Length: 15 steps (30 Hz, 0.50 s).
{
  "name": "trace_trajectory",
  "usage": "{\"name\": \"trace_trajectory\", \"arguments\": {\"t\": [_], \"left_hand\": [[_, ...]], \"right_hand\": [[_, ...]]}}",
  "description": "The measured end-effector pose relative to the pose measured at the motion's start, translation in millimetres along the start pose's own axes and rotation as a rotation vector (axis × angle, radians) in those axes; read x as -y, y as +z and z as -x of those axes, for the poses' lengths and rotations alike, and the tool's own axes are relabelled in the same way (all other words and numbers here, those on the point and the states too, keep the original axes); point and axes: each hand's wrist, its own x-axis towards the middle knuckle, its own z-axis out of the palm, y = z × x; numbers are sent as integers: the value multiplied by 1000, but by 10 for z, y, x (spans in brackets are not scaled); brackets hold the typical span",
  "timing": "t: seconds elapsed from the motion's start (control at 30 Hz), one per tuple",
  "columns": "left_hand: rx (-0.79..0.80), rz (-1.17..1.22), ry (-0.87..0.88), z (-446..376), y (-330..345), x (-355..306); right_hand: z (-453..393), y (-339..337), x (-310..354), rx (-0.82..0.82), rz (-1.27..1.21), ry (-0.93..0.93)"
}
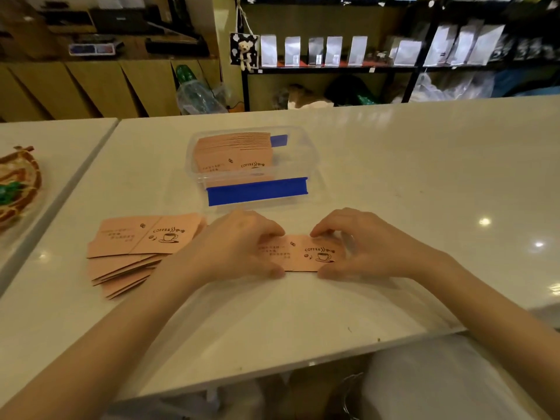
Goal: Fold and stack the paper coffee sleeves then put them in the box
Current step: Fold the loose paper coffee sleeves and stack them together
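Note:
A flat pink paper coffee sleeve (301, 253) printed with a cup and "COFFEE" lies on the white table in front of me. My left hand (239, 247) pinches its left end and my right hand (354, 244) pinches its right end, thumbs at the near edge and fingers at the far edge. A loose fanned pile of the same sleeves (136, 253) rests to the left of my left hand. Behind my hands stands a clear plastic box (309, 153) with blue clips, holding a leaning stack of sleeves (233, 153).
The white table (394, 177) ends close to my body, and a second table joins it on the left, carrying a woven patterned tray (18, 183). Shelves with white bags and wooden cabinets stand beyond the far edge.

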Motion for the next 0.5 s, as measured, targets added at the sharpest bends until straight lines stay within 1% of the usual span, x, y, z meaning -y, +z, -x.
{"name": "trace_trajectory", "arguments": {"t": [0.13,0.2,0.37,0.5], "left_hand": [[-1,8,7,-12,11,11],[-30,17,8,-7,5,22],[-225,61,23,107,-170,98],[-320,68,24,285,-347,230]], "right_hand": [[-29,-6,-3,-4,4,-31],[-56,-15,3,-13,6,-53],[-174,-106,62,-80,-56,-103],[-351,-130,234,-111,-88,-167]]}}
